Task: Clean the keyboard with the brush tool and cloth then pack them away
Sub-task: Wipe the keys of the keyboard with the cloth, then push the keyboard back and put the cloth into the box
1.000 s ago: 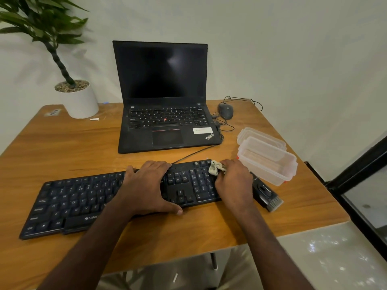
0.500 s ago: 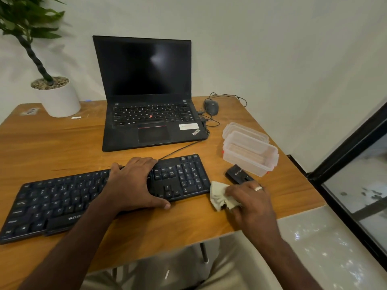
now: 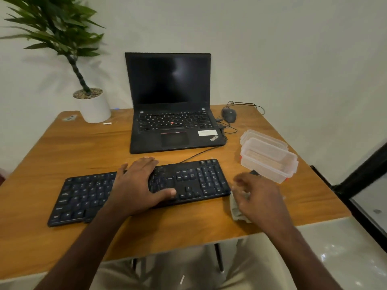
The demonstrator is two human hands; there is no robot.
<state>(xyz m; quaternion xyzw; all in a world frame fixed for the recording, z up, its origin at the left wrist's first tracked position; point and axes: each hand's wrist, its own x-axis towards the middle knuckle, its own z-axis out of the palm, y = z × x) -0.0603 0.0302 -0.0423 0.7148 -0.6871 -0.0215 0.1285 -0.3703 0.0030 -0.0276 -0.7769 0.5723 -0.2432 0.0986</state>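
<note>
The black keyboard (image 3: pixel 194 181) lies across the near part of the wooden table (image 3: pixel 83 151). My left hand (image 3: pixel 138 185) spans its middle, fingers at the far edge and thumb at the near edge, holding it down. My right hand (image 3: pixel 259 197) is just right of the keyboard's right end, blurred, with its fingers curled over the crumpled pale cloth (image 3: pixel 236 210), which lies on the table under the palm. Only a black tip of the brush tool (image 3: pixel 254 172) shows, beyond my right fingers and against the clear box.
A clear plastic box (image 3: pixel 270 164) stands at the right, with its lid (image 3: pixel 247 135) behind it. An open black laptop (image 3: pixel 171 122), a mouse (image 3: pixel 229 114) with cable and a potted plant (image 3: pixel 94 107) are at the back. The table's right edge is near.
My right hand took the cloth off the keyboard's right end and set it down on the table beside the keyboard. My left hand stayed on the keyboard. The camera view shifted.
</note>
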